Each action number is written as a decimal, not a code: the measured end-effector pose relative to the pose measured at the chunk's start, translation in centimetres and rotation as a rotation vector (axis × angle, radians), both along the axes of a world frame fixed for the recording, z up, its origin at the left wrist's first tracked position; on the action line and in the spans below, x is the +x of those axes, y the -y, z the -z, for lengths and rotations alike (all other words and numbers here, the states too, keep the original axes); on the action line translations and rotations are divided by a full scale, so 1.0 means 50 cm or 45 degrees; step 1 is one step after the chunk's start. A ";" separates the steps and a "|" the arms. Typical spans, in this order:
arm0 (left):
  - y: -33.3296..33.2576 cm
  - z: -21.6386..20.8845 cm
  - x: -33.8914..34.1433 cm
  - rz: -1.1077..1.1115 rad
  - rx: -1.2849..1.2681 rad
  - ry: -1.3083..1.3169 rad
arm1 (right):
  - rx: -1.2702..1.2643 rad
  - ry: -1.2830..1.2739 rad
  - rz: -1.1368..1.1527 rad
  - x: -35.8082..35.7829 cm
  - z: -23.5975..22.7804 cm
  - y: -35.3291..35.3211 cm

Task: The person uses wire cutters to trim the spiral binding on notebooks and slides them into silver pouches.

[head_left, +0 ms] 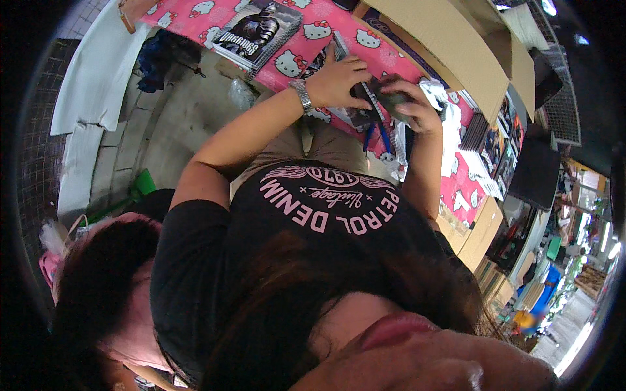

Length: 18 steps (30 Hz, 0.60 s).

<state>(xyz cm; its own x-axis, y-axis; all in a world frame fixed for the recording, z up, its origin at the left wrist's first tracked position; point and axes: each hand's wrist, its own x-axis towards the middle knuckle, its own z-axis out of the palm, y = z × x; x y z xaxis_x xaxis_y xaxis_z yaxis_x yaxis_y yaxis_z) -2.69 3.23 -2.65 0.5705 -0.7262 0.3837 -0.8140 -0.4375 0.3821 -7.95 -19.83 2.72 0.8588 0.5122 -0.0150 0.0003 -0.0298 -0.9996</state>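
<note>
My left hand [336, 81], with a metal watch at the wrist, lies with fingers spread over a spiral-bound notebook [317, 65] on a pink patterned tablecloth [290, 63]. Its thumb points toward the notebook's wire binding [373, 98]. Close on the other side of the binding, my right hand [417, 107] has its fingers curled round a dark, blurred thing [390, 99] whose kind I cannot make out. Just below, a tool with two blue handles [385, 139], like pliers, points toward me; its head is hidden.
Spiral notebooks [257, 34] lie in a stack at the far left of the table. A large cardboard box [450, 49] stands at the far right, near crumpled white paper [450, 133] and more stacked notebooks [492, 146]. Another person in a pink top [134, 306] is close at my left.
</note>
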 end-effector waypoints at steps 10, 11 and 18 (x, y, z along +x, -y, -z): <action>-0.036 -0.028 0.052 -0.178 0.066 0.008 | -0.060 0.004 -0.104 0.058 0.009 -0.010; -0.039 -0.031 0.058 -0.155 0.086 0.001 | -0.028 -0.022 -0.081 0.062 0.009 -0.010; -0.041 -0.030 0.059 -0.108 -0.004 -0.056 | -0.490 0.144 -0.021 0.090 0.023 -0.030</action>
<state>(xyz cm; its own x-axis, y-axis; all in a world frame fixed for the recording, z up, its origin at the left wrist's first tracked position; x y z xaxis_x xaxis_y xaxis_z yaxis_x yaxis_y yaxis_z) 0.26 5.28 -1.18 0.6462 -0.6734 0.3591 -0.7565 -0.5029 0.4182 -3.46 -18.35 1.59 0.8578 0.5010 -0.1147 0.1129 -0.4014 -0.9089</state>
